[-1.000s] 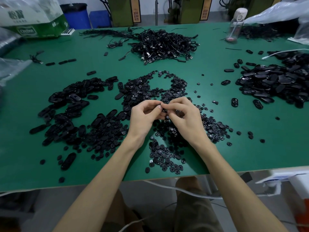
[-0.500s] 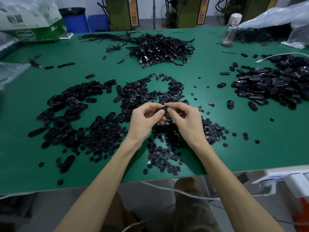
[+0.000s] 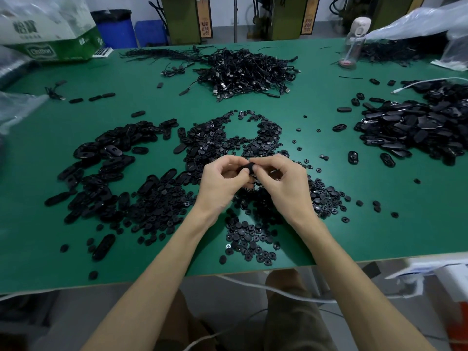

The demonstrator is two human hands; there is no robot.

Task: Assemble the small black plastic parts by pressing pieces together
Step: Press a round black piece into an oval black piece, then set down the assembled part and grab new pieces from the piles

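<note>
Small black plastic part [image 3: 246, 168] pinched between the fingertips of left hand [image 3: 222, 182] and right hand [image 3: 285, 184], held above pile of round black pieces [image 3: 222, 138], green table [image 3: 379, 224] beneath, oval shells [image 3: 101, 173] heaped at left, cable pile [image 3: 248, 72] beyond.

Your left grip [image 3: 222, 181] and right grip [image 3: 283, 183] cover most of the small black plastic part [image 3: 247, 169]; the right-hand heap of black oval shells [image 3: 417, 127] runs off-frame.
</note>
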